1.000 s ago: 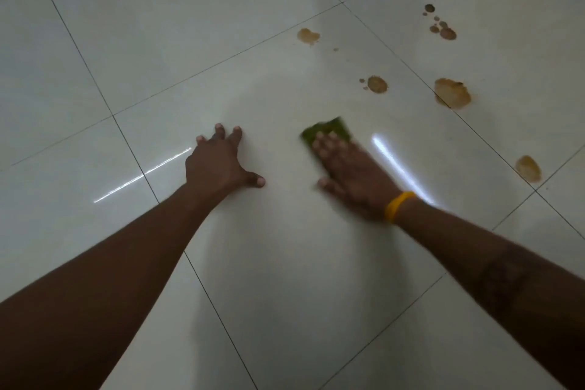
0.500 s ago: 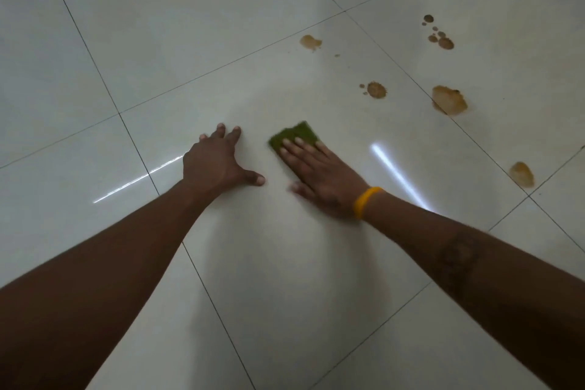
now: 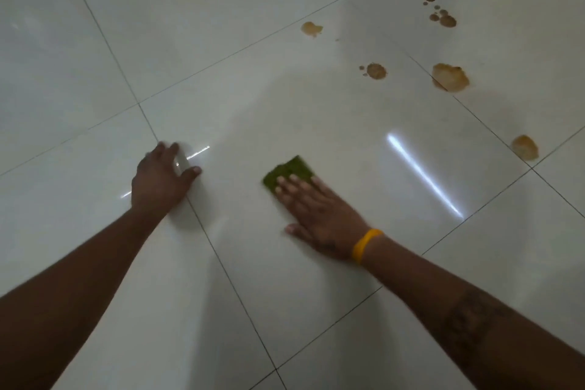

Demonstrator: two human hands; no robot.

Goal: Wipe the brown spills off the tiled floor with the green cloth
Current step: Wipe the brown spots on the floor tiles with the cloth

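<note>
Left hand (image 3: 161,179) shifted left, glossy tiled floor (image 3: 316,123), brown spills (image 3: 450,76) remaining

L hand (image 3: 161,179) shifted left onto grout line; R hand (image 3: 319,215) w/ green cloth (image 3: 289,171) slid back

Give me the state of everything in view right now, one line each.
green cloth: flat on the floor, pinned under the right hand's fingers.
right hand: open, pressing the cloth.
left hand: open, braced on the floor.
brown spills: unwiped, beyond the cloth.
tiled floor: glossy, stained at upper right.
</note>
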